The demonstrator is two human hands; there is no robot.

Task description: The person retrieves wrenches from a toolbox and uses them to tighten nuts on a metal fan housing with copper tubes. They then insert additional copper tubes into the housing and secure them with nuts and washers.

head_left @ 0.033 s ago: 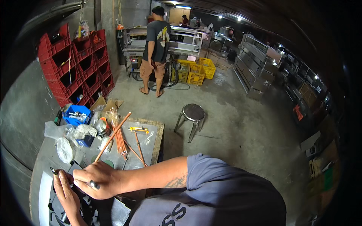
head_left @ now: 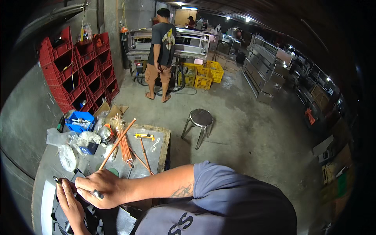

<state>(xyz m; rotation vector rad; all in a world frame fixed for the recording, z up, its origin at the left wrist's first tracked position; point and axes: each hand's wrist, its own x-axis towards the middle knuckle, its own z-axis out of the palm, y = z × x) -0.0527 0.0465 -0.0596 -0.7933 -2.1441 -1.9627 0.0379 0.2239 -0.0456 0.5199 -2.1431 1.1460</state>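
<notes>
At the lower left, my right hand is closed round a slim dark tool, whose rounded end sticks out of the fist. My left hand is beside it, fingers fairly straight and pressed against a small black part that shows past the fingertips. The two hands nearly meet, and what lies between them is hidden. Beneath them is a black assembly with tabs and brackets. A copper-coloured rod slants up from behind my right hand; its lower end is hidden.
The metal-topped table bears a bundle of copper-coloured rods, a yellow cutter, a blue bin and plastic bags. A round stool stands beyond. Farther back are red crates, yellow crates and a standing person.
</notes>
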